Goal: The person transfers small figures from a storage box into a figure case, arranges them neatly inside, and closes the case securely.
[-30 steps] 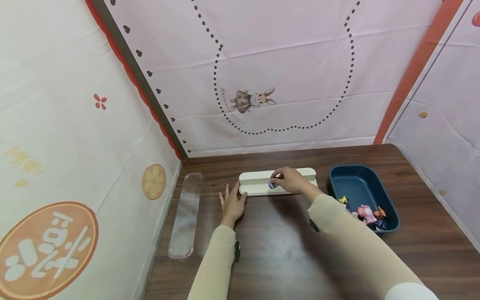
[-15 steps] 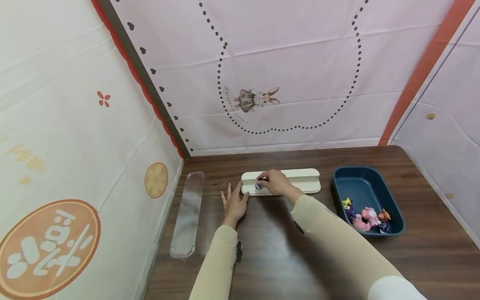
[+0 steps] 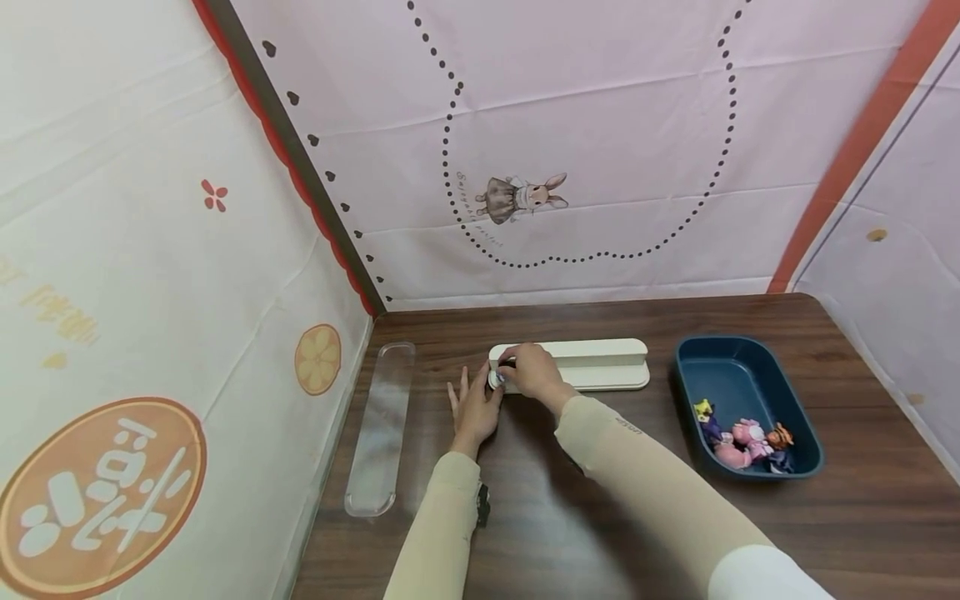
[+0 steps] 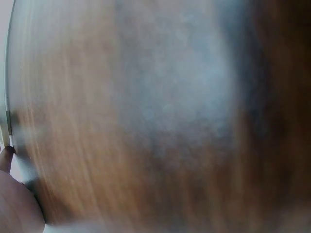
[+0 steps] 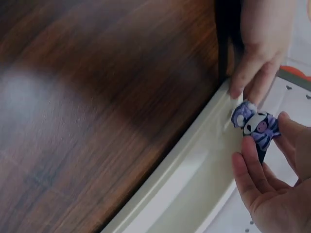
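Note:
A small purple figurine [image 5: 257, 127] with a dark-and-white face is pinched between the thumb and fingers of my right hand [image 3: 534, 372]. It is held at the left end of a long white stepped stand [image 3: 600, 377], low over its front step; whether it touches the step I cannot tell. My left hand [image 3: 477, 417] holds that same end of the stand between thumb and index finger, the other fingers spread on the left. In the right wrist view the left hand [image 5: 265, 53] is close beside the figurine. The left wrist view is blurred and catches only a bit of hand [image 4: 19, 206].
Left of the hands lies a long clear plastic cover [image 3: 381, 433] on the brown wooden table [image 3: 570, 517]. A dark blue bin [image 3: 738, 340] on the right contains several small figurines [image 3: 750, 442], gathered at its near end. Printed cloth [image 3: 600, 150] hangs behind the table and at both sides.
My right hand has carried the purple figurine leftward along the stand, from near its middle to its left end. The left hand has stayed at that end. The head view has shifted slightly.

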The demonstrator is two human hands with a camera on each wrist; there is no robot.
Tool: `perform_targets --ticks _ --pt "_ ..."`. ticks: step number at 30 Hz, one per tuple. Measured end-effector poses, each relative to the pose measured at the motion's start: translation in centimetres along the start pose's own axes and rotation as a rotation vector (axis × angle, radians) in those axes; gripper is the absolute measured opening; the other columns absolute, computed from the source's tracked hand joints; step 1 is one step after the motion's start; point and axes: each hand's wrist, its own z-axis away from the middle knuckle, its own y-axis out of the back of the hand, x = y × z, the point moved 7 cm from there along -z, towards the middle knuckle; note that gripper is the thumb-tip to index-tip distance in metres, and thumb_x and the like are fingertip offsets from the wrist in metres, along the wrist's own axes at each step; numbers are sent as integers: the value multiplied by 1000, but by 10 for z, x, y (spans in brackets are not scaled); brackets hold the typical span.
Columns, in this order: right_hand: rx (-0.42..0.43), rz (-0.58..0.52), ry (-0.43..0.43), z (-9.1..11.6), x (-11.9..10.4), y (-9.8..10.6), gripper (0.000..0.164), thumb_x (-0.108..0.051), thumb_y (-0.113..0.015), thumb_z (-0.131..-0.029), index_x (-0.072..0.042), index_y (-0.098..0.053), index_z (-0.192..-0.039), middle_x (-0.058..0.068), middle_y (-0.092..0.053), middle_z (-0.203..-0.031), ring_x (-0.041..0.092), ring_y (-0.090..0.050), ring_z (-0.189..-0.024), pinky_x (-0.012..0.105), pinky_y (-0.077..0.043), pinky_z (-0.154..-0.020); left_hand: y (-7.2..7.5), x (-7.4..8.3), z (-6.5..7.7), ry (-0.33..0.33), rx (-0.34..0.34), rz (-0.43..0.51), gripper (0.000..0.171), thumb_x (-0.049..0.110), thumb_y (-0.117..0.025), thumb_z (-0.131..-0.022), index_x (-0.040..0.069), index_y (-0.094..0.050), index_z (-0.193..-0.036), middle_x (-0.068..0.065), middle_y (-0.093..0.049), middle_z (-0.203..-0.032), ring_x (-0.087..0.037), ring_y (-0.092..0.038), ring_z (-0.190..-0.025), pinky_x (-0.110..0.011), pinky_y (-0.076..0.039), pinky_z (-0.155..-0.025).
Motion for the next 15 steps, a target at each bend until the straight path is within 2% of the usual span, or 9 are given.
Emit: perform_targets --ticks 3,7,9,14,15 --pt "10 19 -13 -1 -2 -4 26 -27 -73 -98 -14 -78 -120 7 -77 -121 33 -68 -121 49 -56 -105 -1 1 0 -3 0 -12 60 41 -54 -106 25 -38 -162 -1 -49 -161 -31 -14 -163 -62 6 -130" --pt "39 37 -23 -4 -6 -5 28 -28 -73 -98 -13 -78 -121 6 -76 -124 36 -58 -137 49 -50 -114 0 1 -1 -4 2 -19 60 41 -54 -107 26 -37 -162 0 -49 -161 -29 -13 -163 -61 6 -131" --pt "49 55 -33 -5 -7 -5 28 -29 -72 -98 -13 -78 -121 5 -76 -125 36 -57 -138 48 -52 -113 0 2 -1 -4 4 -20 60 41 -54 -107 26 -37 -162 0 -49 -161 -29 -14 -163 -61 6 -131" --pt "40 95 -45 -8 -10 -5 28 -31 -71 -99 -15 -79 -121 7 -76 -122 31 -68 -117 43 -62 -95 0 2 -1 6 -1 -22 58 42 -52 -107 27 -38 -162 1 -46 -162 -27 -11 -164 -61 6 -131" --pt "42 95 -44 -9 -10 -5 27 -30 -72 -99 -15 -79 -120 7 -76 -121 31 -68 -117 43 -62 -95 0 1 -1 6 -2 -24 58 42 -52 -107 27 -38 -162 2 -46 -163 -26 -11 -164 -61 6 -131"
